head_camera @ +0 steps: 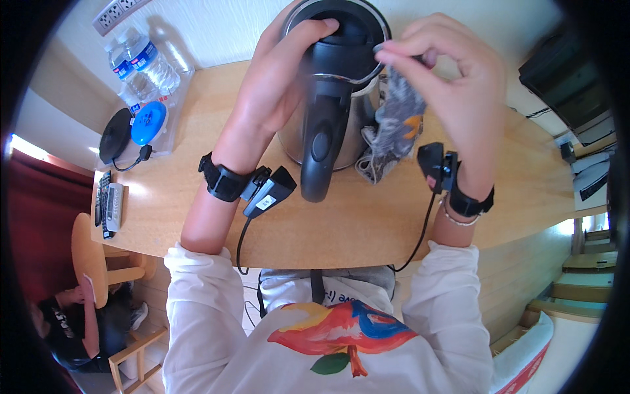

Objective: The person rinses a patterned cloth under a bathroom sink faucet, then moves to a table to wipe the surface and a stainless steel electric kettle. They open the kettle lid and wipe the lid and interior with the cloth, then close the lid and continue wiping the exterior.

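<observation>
An electric kettle (347,128) with a metal body, a black lid (366,29) and a black handle (322,147) stands before me, its handle towards me. My left hand (283,69) grips the kettle's upper left side, with the thumb pressed on the lid. My right hand (443,59) is pinched at the right edge of the lid, fingertips close together on a dark bit of fabric. Below it a grey fuzzy cloth (393,133) with an orange patch hangs along the kettle's right side. The fingers behind the kettle are hidden.
Water bottles (150,61), a black kettle base (116,135) and a blue round object (149,123) sit on a clear tray at the left. Remote controls (114,207) lie near the wooden table's (295,231) left edge. A television (566,83) is at right. A person (74,325) sits lower left.
</observation>
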`<state>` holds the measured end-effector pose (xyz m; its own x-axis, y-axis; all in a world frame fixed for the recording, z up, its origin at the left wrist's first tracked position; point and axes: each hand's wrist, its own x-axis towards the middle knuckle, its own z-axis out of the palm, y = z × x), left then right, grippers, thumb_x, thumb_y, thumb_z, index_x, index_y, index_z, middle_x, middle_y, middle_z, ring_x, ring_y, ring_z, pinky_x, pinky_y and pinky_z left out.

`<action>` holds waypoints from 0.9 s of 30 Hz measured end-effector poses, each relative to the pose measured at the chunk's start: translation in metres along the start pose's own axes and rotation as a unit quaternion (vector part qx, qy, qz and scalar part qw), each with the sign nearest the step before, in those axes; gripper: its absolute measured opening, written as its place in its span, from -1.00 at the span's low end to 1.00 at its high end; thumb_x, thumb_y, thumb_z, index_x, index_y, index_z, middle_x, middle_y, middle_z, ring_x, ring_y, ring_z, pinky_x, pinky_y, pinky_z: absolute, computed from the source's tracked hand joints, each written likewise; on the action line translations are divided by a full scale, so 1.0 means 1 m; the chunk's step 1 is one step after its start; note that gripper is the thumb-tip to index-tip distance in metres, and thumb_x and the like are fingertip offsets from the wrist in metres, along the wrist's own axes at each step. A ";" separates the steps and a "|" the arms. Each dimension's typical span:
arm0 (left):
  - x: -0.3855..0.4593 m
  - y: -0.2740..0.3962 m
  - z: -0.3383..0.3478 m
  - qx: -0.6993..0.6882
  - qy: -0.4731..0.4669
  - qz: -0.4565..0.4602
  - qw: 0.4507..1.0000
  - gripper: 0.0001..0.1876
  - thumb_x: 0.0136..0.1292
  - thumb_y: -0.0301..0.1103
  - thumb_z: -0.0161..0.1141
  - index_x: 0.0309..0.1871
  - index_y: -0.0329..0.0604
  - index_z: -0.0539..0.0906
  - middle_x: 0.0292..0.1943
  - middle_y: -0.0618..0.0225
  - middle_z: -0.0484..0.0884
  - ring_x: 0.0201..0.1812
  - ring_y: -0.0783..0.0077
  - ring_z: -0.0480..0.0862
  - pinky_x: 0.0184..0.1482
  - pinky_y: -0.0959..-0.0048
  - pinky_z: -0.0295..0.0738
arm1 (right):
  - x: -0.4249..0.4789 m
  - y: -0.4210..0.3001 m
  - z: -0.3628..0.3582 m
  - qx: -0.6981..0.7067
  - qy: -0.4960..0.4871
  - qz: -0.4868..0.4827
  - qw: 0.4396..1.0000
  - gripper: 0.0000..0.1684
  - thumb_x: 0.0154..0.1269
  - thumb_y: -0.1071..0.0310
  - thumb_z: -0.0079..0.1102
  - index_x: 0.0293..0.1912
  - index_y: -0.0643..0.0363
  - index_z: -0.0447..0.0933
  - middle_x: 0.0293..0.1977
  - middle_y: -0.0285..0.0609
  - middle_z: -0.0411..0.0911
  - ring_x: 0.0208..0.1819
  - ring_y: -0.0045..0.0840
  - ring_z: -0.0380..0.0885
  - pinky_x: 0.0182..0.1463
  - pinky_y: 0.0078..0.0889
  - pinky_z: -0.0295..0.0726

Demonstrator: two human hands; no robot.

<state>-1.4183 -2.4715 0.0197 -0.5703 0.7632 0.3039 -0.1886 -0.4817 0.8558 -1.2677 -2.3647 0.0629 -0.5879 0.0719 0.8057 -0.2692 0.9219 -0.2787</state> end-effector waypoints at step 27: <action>-0.003 0.001 0.011 -0.013 0.006 -0.010 1.000 -0.77 0.25 -0.47 0.07 -0.03 -0.27 0.50 -0.22 0.29 0.60 -0.18 0.47 0.59 -0.09 0.50 0.51 | -0.034 0.000 0.031 0.018 0.086 0.027 0.996 -0.87 -0.03 0.65 0.33 -0.44 0.33 0.55 -0.50 -0.22 0.53 -0.44 -0.61 0.49 -0.33 -0.64 0.44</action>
<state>-1.4079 -2.4694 0.0248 -0.5762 0.7673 0.2813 -0.2201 -0.4772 0.8508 -1.2709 -2.3794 0.0191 -0.4640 0.1884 0.8656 -0.2701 0.9005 -0.3408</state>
